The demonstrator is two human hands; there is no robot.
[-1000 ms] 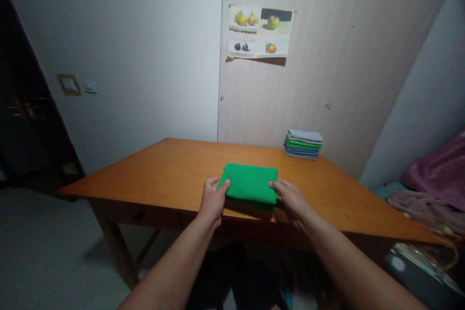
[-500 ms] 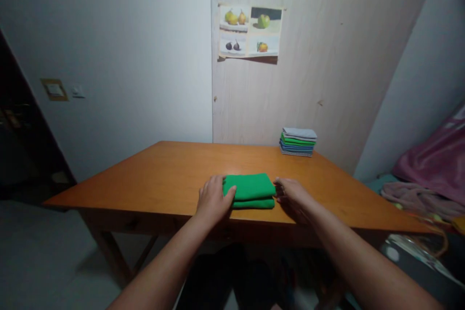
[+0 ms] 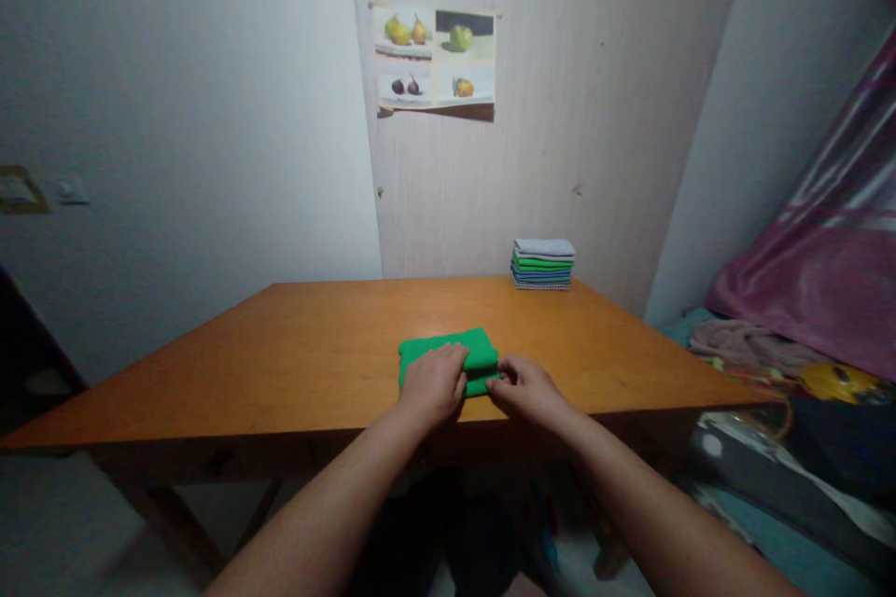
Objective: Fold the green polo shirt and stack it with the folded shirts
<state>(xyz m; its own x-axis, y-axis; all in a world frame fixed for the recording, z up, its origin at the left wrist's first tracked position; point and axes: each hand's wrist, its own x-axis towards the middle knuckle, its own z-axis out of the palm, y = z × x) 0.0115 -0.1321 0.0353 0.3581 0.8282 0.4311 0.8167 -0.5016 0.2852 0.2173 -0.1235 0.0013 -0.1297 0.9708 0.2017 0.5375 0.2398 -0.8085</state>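
Note:
A folded green cloth (image 3: 458, 347) lies near the front edge of the wooden table (image 3: 294, 345). My left hand (image 3: 432, 384) rests flat on top of its near left part, fingers stretched over the fabric. My right hand (image 3: 526, 388) is at the cloth's near right corner, fingers curled and pinching the lower edge. Part of the cloth is hidden under both hands.
A stack of folded cloths (image 3: 543, 263) in grey, green and blue sits at the table's far right by the wall. A fruit picture (image 3: 435, 56) hangs above. Pink and purple fabric (image 3: 819, 280) and clutter fill the floor to the right.
The cloth was lowered flat onto the table and looks narrower. My left hand moved from its left edge onto its top; my right hand closed in on the right corner. The view swung right.

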